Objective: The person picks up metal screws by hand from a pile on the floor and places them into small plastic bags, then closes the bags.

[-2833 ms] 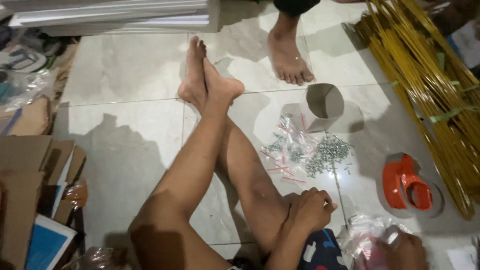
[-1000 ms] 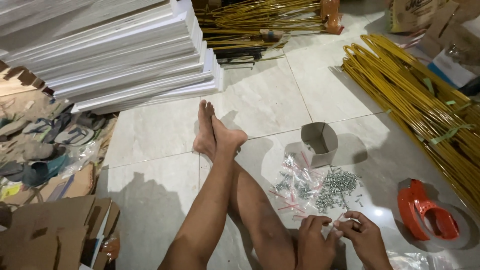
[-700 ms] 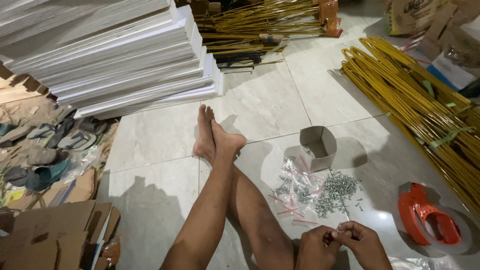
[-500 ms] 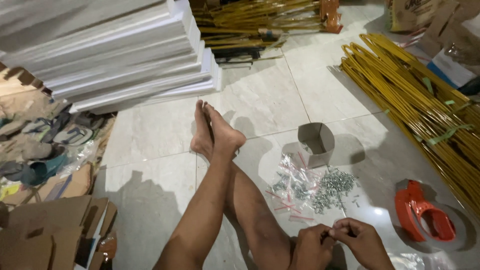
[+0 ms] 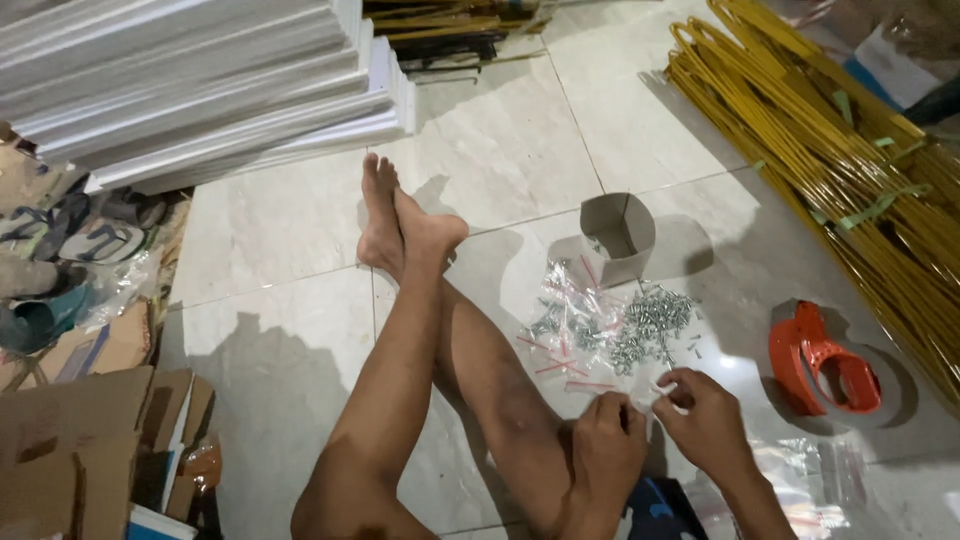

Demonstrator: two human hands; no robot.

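Observation:
I sit on a tiled floor with my legs stretched forward. My left hand (image 5: 605, 450) and my right hand (image 5: 705, 420) meet just above the floor, fingers pinched on a small clear plastic bag (image 5: 645, 402) held between them. Just beyond the hands lies a loose pile of small silver screws (image 5: 650, 325). Beside the pile, several small clear bags of screws (image 5: 565, 330) with red strips lie flat. A small open cardboard box (image 5: 618, 235) stands behind the screws.
An orange tape dispenser (image 5: 820, 360) lies right of my hands. Long yellow rods (image 5: 840, 160) in bundles run along the right. A stack of white boards (image 5: 200, 90) sits far left, cardboard and sandals (image 5: 90, 240) on the left. More clear bags (image 5: 810, 485) lie bottom right.
Another person's foot near the box has gone from view as the camera tilted up. My hands came together from my lap and now pinch a small bag near the screws.

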